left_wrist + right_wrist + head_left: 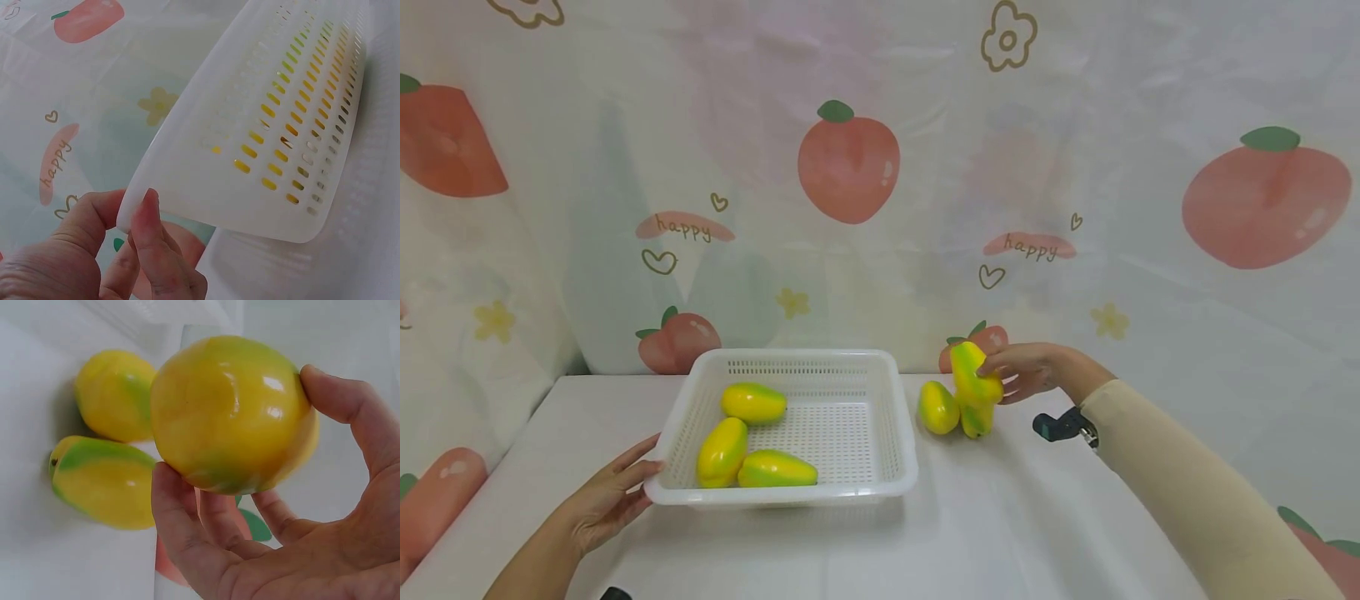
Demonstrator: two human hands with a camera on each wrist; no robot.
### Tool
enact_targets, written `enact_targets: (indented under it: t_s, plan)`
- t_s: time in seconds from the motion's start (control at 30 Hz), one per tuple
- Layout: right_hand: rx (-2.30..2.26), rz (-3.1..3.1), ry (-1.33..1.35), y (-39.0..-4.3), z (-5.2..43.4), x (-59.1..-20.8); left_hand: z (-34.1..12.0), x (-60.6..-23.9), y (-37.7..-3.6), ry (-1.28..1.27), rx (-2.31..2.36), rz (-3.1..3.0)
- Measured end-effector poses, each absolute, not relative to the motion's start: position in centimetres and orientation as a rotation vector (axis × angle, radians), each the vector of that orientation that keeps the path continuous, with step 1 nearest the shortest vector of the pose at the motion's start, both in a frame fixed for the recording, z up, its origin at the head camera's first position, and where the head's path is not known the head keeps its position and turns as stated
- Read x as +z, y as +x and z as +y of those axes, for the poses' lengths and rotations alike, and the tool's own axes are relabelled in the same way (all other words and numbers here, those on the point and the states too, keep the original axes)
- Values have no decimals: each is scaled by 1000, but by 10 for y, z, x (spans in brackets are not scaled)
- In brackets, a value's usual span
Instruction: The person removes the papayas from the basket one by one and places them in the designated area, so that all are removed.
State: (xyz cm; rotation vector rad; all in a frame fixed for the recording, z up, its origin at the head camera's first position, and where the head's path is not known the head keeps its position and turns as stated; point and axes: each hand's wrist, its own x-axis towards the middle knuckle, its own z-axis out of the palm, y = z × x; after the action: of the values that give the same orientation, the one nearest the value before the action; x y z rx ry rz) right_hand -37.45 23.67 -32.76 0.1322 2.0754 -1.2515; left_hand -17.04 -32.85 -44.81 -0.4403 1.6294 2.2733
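My right hand [1028, 371] holds a yellow-green papaya [973, 371] between thumb and fingers. In the right wrist view this papaya [231, 415] is gripped around its rounded end, standing out from the table. Two more papayas are near it: one [938, 407] to the left, another [976, 419] partly hidden below the held one. My left hand [606, 500] pinches the rim of a white plastic basket [782, 497] at its front left corner; the left wrist view shows thumb and fingers on the rim [134, 197]. Inside the basket lie three papayas, two at the front [722, 452] [777, 469] and one behind [753, 403].
A white cloth covers the table [985, 525]. Behind it hangs a backdrop [917, 292] printed with peaches, flowers and lettering. The basket has slotted walls and a grid floor. A small black device [1060, 426] is strapped at my right wrist, below the beige sleeve [1195, 492].
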Motion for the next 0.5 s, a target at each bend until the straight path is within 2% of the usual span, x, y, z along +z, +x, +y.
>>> enact_targets:
  t_s: [0.5]
  plan:
    - [-1335, 2039, 314, -378, 274, -336, -330, -449, -171, -459, 2248, 1666]
